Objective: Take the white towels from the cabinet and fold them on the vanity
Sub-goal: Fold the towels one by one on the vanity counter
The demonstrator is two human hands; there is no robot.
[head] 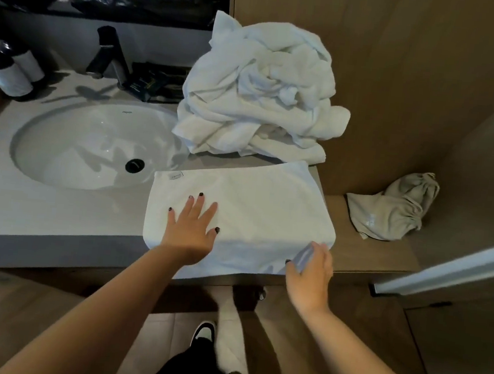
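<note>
Head view: a folded white towel (247, 205) lies at the vanity's (56, 210) front right corner, its near edge drooping over the front edge. The left hand (191, 229) presses flat on the towel's left half, fingers spread. The right hand (310, 271) pinches the towel's near right corner between thumb and fingers. A heap of unfolded white towels (260, 97) sits at the back right corner, just behind the folded one. The oval sink (93, 142) lies left of both, with a black faucet (110, 53) behind it and two bottles (9, 70) at the back left. A beige drawstring bag (394, 207) rests on a lower wooden shelf (363, 252) to the right.
</note>
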